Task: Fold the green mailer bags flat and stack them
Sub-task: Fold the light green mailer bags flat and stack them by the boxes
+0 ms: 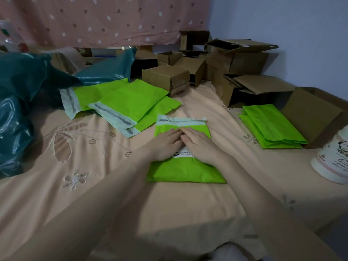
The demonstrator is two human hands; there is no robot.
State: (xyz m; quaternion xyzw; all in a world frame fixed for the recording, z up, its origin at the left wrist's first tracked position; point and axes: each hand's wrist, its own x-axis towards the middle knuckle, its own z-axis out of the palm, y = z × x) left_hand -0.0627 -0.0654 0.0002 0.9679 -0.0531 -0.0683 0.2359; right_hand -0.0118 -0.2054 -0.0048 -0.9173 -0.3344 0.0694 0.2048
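Note:
A green mailer bag (183,170) lies flat on the bed in front of me, its pale adhesive flap at the far end and a white label in its middle. My left hand (166,144) and my right hand (200,143) press side by side on it with straight fingers, partly covering the label. To the far left, several unfolded green mailers (120,102) lie spread and overlapping. On the right sits a stack of folded green mailers (273,127).
The peach embroidered bedsheet (79,153) covers the bed. Several cardboard boxes (165,78) crowd the back and right side. Dark teal plastic bags (17,102) pile at the left. A white printed cup (334,159) stands at the right edge. A pink dotted curtain hangs behind.

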